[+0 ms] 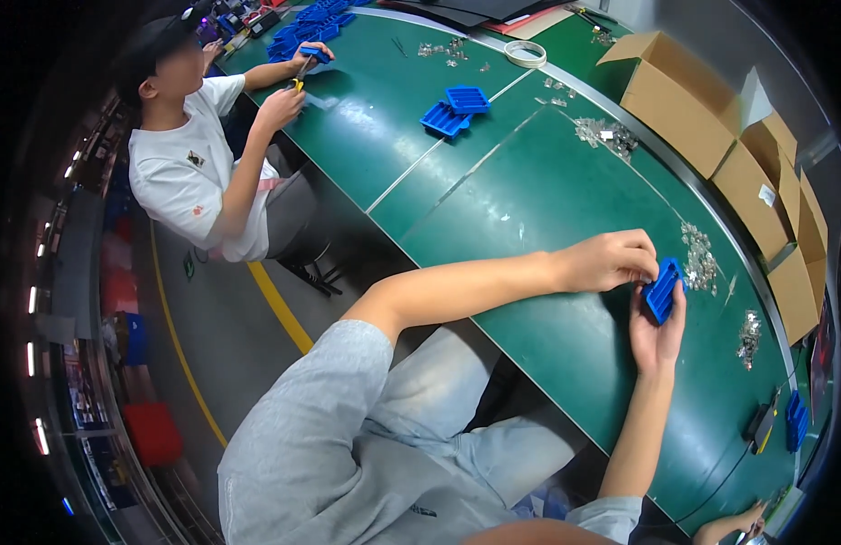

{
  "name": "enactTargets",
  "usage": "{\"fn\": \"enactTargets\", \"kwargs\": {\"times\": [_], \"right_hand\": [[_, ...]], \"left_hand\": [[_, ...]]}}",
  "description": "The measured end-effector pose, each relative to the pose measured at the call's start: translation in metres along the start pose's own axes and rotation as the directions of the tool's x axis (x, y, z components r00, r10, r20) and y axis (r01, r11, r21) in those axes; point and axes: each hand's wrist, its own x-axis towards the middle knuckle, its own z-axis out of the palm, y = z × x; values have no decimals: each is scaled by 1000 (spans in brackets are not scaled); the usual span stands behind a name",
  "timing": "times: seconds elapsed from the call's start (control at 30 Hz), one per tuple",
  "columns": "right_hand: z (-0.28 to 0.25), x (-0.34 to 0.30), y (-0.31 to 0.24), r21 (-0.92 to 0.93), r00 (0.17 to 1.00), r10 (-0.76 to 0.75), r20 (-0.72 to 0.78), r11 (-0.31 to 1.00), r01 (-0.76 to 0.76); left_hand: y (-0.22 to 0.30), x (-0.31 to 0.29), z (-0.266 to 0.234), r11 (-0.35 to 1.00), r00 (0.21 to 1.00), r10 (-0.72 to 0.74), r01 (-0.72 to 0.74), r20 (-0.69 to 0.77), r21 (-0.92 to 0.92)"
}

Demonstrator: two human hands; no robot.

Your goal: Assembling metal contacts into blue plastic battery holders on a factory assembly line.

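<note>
A small blue plastic tray (662, 292) with slots stands tilted above the green table. My right hand (658, 338) grips it from below, thumb on one side and fingers on the other. At its upper left end is my left hand (620, 262), fingers pinched together against the tray. Whatever sits between those fingertips is too small or hidden to tell. Just beyond the tray lies a heap of small shiny metal pieces (699, 259) on the green table (538, 341). A smaller group of metal pieces (748, 341) lies to its right.
Two blue trays (455, 111) sit farther off, near more metal pieces (606, 136) and a tape roll (526, 54). Open cardboard boxes (684, 109) line the far edge. A co-worker (193, 163) at left holds a blue part and a yellow-handled tool. Another person's hand (747, 520) shows lower right.
</note>
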Motion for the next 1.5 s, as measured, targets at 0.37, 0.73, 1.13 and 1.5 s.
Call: {"fn": "enactTargets", "kwargs": {"times": [0.37,0.73,1.13,1.5], "right_hand": [[9,-9,9,-35,997,75,3,997,-75],[1,0,11,-228,988,-155,-10,962,149],[17,-15,4,-488,993,-112,29,866,112],[17,-14,15,-447,998,-57,37,892,68]], "left_hand": [[3,-3,-18,961,995,85,-93,44,261],[1,-2,-6,575,673,-708,726,215,-377],[-4,2,-10,923,927,-363,372,-96,94],[-12,-6,-9,927,983,-183,169,12,334]]}}
